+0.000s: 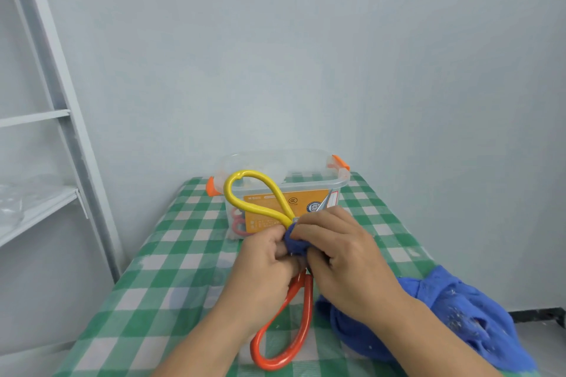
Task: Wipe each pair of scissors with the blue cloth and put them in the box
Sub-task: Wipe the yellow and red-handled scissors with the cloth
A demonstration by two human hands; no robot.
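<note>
Both hands met above the middle of the table, and the pair being wiped, the yellow-handled scissors, was held in the air between them. The left hand was curled about the scissors at the root of the handle. The right hand was clenched on a wad of the blue cloth bunched over the blade end, with the rest of the cloth trailing off toward four o'clock and over the table's edge. From that joint grip the yellow loop ran out toward eleven o'clock, so the long axis lay slantwise, handle away and blades buried in the wad. A silvery sliver at about one o'clock of the right hand may have been a blade tip, though it could not be told apart from the box label behind it. The clear plastic box stood open at twelve o'clock, just beyond the hands, with reddish handles already showing through its wall. The yellow loop already overlapped its near rim in the view. By my judgement the wipe was not yet finished, and the drop would be a short reach straight ahead, with the left hand nearer to the handle. The orange-handled scissors lay on the table at six o'clock, loop toward the person and blades hidden beneath the hands.
</note>
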